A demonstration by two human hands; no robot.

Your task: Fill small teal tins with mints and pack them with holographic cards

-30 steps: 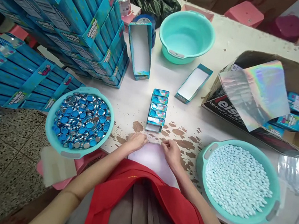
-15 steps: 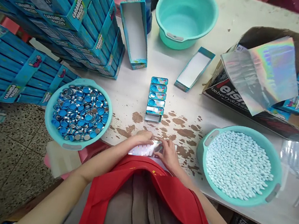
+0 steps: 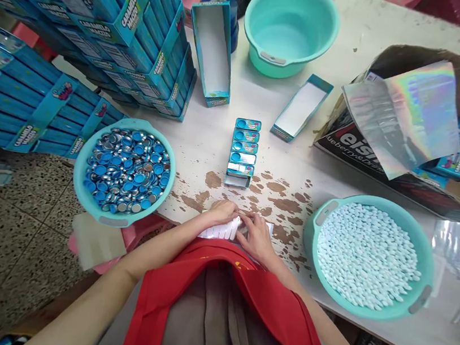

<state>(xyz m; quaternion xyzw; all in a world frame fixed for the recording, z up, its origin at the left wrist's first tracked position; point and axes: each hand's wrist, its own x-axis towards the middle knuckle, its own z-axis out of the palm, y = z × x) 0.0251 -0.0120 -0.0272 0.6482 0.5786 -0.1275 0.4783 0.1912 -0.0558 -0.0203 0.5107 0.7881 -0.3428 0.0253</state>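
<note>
At the table's front edge, against the red apron, lies a shiny silvery sheet (image 3: 217,230) with white strips across it. My left hand (image 3: 224,212) rests over its far edge, fingers curled and bunched together at the sheet. My right hand (image 3: 258,237) is bent over the sheet's right part, thumb and fingers closed on it. The fingertips of both hands nearly meet, and whatever small piece may be between them cannot be made out. Just beyond the hands stands a row of small blue printed boxes (image 3: 244,147) with round blue recesses.
A teal basin (image 3: 117,218) of blue-and-silver caps stands left; another basin (image 3: 364,312) with small white pieces, right. Farther back are an aqua basin (image 3: 290,32), two open blue trays (image 3: 210,50) and a cardboard carton (image 3: 385,166). Stacked blue display boxes (image 3: 117,25) tower at left.
The view has shifted slightly. My hands stay at the sheet; the right hand's fingers have moved a little closer to the left hand's.
</note>
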